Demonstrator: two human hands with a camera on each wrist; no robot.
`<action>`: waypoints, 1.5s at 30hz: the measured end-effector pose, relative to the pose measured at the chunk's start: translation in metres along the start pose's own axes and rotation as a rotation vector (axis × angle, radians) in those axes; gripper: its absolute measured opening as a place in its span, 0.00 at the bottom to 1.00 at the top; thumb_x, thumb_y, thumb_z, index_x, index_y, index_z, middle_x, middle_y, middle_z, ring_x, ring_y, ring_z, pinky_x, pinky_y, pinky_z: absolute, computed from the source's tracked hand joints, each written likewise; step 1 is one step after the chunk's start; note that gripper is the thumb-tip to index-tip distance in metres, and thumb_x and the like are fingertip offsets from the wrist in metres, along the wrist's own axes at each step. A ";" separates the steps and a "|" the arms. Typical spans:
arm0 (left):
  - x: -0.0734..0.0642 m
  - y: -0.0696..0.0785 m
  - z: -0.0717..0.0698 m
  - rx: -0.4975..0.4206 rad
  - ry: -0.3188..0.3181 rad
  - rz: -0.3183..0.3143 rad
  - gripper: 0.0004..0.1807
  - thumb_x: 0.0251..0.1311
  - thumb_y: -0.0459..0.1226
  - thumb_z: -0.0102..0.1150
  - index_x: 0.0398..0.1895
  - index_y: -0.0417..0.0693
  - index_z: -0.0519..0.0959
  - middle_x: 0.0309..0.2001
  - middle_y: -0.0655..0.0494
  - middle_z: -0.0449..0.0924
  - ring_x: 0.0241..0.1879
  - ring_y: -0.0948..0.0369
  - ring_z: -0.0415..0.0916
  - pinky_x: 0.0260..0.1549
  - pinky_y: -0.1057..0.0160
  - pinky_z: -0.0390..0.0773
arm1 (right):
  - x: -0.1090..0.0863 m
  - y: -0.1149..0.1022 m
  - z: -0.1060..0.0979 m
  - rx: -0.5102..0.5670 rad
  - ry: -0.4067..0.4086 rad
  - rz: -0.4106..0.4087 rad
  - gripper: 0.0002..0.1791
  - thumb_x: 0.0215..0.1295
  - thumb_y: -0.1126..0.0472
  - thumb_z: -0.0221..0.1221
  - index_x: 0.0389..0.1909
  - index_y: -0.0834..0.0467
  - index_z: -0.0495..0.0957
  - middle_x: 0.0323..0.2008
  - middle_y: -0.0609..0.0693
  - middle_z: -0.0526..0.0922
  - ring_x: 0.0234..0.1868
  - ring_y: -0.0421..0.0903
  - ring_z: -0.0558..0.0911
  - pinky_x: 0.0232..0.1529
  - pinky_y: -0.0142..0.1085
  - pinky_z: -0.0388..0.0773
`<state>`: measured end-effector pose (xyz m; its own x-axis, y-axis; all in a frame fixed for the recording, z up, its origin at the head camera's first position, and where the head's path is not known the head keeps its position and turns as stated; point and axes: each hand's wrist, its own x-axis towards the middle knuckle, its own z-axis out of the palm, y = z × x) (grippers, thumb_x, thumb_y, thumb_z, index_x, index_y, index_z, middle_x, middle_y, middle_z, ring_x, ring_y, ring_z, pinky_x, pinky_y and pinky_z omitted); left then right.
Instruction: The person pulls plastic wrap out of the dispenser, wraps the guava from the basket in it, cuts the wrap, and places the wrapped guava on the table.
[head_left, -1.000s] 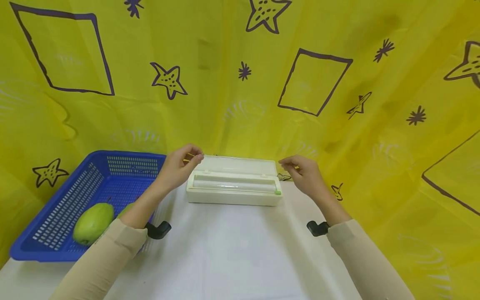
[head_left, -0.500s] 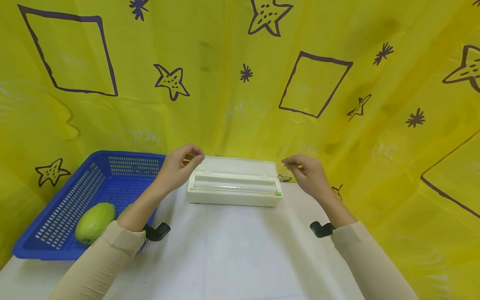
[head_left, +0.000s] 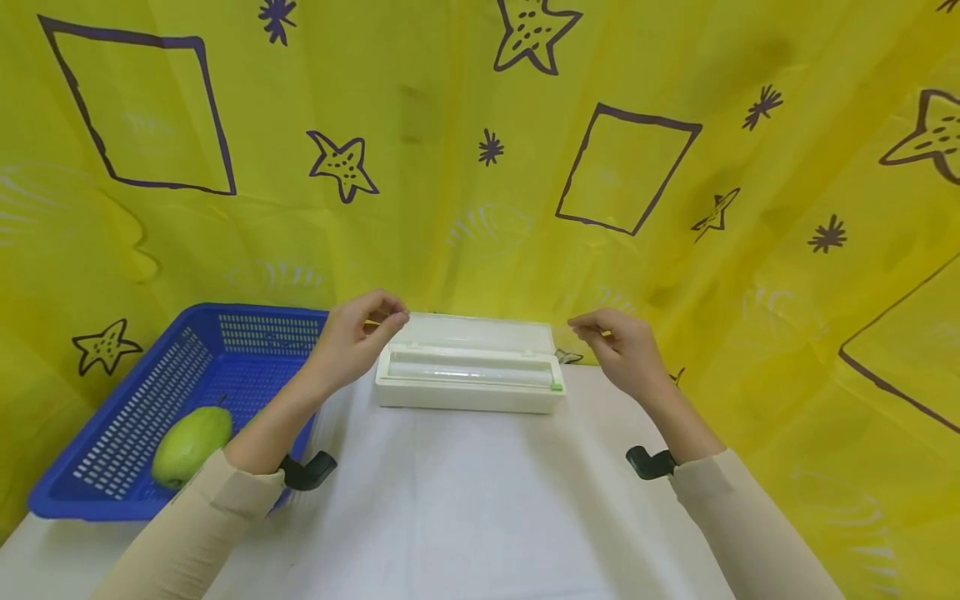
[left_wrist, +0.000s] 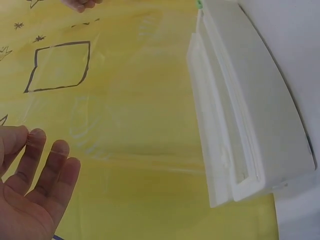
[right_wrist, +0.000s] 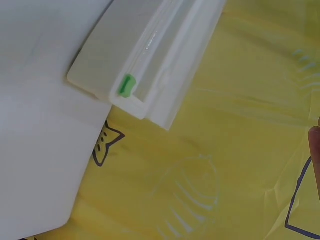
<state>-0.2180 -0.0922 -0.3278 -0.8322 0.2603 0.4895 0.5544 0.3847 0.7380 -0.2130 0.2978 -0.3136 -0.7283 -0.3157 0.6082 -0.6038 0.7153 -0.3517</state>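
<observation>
A white cling film dispenser (head_left: 472,395) stands at the back of the white table, its lid (head_left: 480,332) tipped back and a roll of cling film (head_left: 468,369) inside. My left hand (head_left: 358,337) is raised above its left end, thumb and forefinger pinched together. Off its right end, my right hand (head_left: 624,348) pinches in the same way. In the left wrist view a sheet of clear cling film (left_wrist: 125,120) spans from the left fingertips toward the right hand (left_wrist: 84,4) and down to the box. Only a fingertip (right_wrist: 314,150) of the right hand shows in its wrist view.
A blue plastic basket (head_left: 90,467) stands on the left of the table, a green fruit (head_left: 192,446) with a stem in it, beside my left forearm. Close behind the dispenser hangs a yellow patterned curtain (head_left: 450,167). The green slider (head_left: 557,387) sits at the dispenser's right end.
My right hand has shifted slightly to the right, away from the dispenser. My left hand stays nearly in place, its forearm now covering the second green fruit. The dispenser has not moved.
</observation>
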 end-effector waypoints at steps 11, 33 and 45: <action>-0.005 0.011 -0.003 0.018 0.008 0.025 0.08 0.72 0.37 0.55 0.46 0.43 0.80 0.42 0.52 0.84 0.44 0.56 0.82 0.46 0.52 0.84 | -0.004 -0.006 -0.009 0.014 0.026 -0.059 0.09 0.65 0.73 0.62 0.39 0.59 0.86 0.38 0.51 0.89 0.39 0.46 0.86 0.39 0.18 0.77; -0.007 0.026 -0.008 0.021 0.057 0.130 0.06 0.71 0.34 0.56 0.44 0.42 0.81 0.40 0.52 0.85 0.39 0.60 0.81 0.43 0.73 0.80 | -0.004 -0.018 -0.026 0.050 0.088 -0.164 0.11 0.59 0.78 0.63 0.37 0.62 0.86 0.36 0.53 0.88 0.35 0.46 0.84 0.40 0.17 0.76; -0.010 0.034 -0.013 0.042 0.077 0.157 0.05 0.69 0.33 0.57 0.44 0.43 0.81 0.40 0.54 0.85 0.41 0.63 0.80 0.44 0.72 0.80 | -0.001 -0.026 -0.033 0.061 0.110 -0.232 0.16 0.55 0.82 0.64 0.38 0.60 0.87 0.35 0.52 0.88 0.34 0.41 0.84 0.40 0.17 0.76</action>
<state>-0.1906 -0.0931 -0.3012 -0.7323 0.2518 0.6327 0.6759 0.3820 0.6302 -0.1856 0.3006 -0.2817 -0.5303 -0.3947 0.7503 -0.7716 0.5915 -0.2341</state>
